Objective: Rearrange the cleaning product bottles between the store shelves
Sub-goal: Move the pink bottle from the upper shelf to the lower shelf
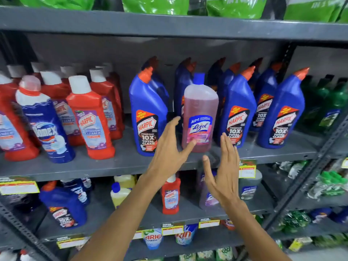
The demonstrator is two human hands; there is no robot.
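Observation:
A pink Lizol bottle (200, 113) with a blue cap stands upright on the middle grey shelf (113, 166), among blue Harpic bottles (148, 113). My left hand (169, 147) is open just left of it, one fingertip touching its lower label. My right hand (224, 170) is open, fingers together and pointing up, just below and right of the bottle, not touching it. Red Harpic bathroom cleaner bottles (90, 117) and a blue Domex bottle (45, 125) stand at the left of the same shelf.
The shelf below (188, 211) holds a small red Harpic bottle (170, 194), a blue Harpic bottle (63, 206), yellow bottles (118, 193) and a purple bottle (207, 198). Green pouches (156, 4) fill the top shelf. Green bottles (327, 106) stand at the right. Price tags (18, 187) line the edges.

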